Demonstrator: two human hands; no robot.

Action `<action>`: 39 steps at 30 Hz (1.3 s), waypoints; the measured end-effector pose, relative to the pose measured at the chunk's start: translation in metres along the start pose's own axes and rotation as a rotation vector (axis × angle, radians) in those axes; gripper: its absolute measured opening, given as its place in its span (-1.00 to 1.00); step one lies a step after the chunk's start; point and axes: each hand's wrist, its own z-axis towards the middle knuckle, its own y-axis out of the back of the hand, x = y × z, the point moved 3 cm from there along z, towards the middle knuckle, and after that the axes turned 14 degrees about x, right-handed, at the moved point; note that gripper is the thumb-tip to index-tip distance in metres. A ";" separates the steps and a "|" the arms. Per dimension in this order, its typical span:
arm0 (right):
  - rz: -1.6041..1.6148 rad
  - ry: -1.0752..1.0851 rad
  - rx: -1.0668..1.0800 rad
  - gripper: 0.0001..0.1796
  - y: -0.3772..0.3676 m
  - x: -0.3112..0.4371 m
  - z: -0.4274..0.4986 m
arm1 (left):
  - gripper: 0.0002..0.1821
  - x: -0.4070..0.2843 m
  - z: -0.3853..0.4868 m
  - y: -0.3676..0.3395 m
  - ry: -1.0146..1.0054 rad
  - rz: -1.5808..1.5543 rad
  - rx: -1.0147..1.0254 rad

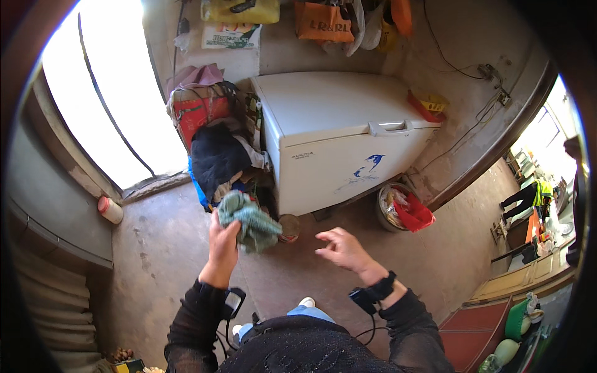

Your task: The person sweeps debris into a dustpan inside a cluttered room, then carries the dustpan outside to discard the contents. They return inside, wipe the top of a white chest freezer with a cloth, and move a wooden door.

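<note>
A crumpled green cloth (249, 221) is gripped in my left hand (225, 242), its loose end hanging to the right. My right hand (345, 252) is raised over the floor, fingers bent and apart, holding nothing. Beyond both hands stands a white chest freezer (326, 172) with its lid down and blue dolphins on its front. Just past the cloth, a dark garment (217, 158) lies on a heap of things beside the freezer. A round tin (289, 228) sits on the floor near the freezer's corner, partly behind the cloth.
A bin (387, 214) with plastic wrappers and a red bag stands at the freezer's right. A red basket (422, 109) rests on the lid. At left, a white jar with a red lid (110, 210) is near the doorway. Through the right doorway is a person in a yellow vest (541, 193).
</note>
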 end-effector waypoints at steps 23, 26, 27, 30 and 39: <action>0.112 -0.590 -0.289 -0.64 0.212 -0.236 -0.090 | 0.03 0.174 0.387 -0.057 0.273 1.867 0.375; 0.194 -0.724 -0.384 -0.67 0.216 -0.268 -0.109 | 0.05 0.189 0.415 -0.065 0.280 1.904 0.465; 0.280 -0.809 -0.413 -0.68 0.210 -0.280 -0.114 | 0.05 0.192 0.423 -0.069 0.288 1.910 0.509; 0.538 -0.965 -0.425 -0.69 0.192 -0.306 -0.126 | 0.04 0.208 0.447 -0.095 0.292 1.893 0.584; -0.018 -0.782 -0.074 -0.65 0.192 -0.336 -0.115 | -0.04 0.284 0.460 -0.171 -0.029 1.936 0.690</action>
